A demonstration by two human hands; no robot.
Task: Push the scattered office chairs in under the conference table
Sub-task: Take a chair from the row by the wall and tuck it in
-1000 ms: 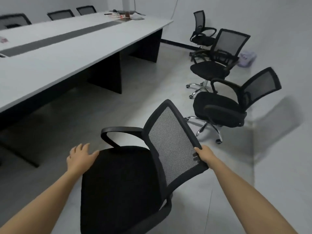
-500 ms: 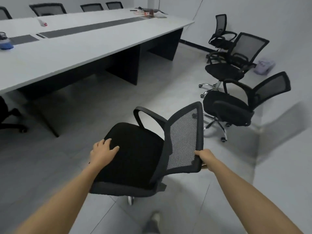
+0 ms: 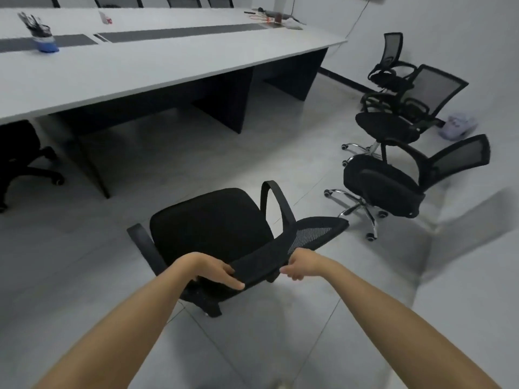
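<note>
A black mesh-backed office chair (image 3: 213, 223) stands on the floor right in front of me, its seat facing the long white conference table (image 3: 134, 66). My left hand (image 3: 213, 272) grips the top edge of its backrest from the left. My right hand (image 3: 297, 263) holds the same edge a little further right. Three more black chairs stand loose by the right wall: a near one (image 3: 384, 189), a middle one (image 3: 393, 127) and a far one (image 3: 390, 71).
A black chair (image 3: 19, 155) sits tucked under the table at the left. Several chair backs show behind the table's far side. A blue pen cup (image 3: 45, 42) stands on the tabletop. Dark table legs (image 3: 224, 102) divide the space beneath. A pale bag (image 3: 457, 126) lies by the wall.
The chair has turned so its back faces me. My left hand left the seat and took the backrest's top edge. My right hand slid along that edge.
</note>
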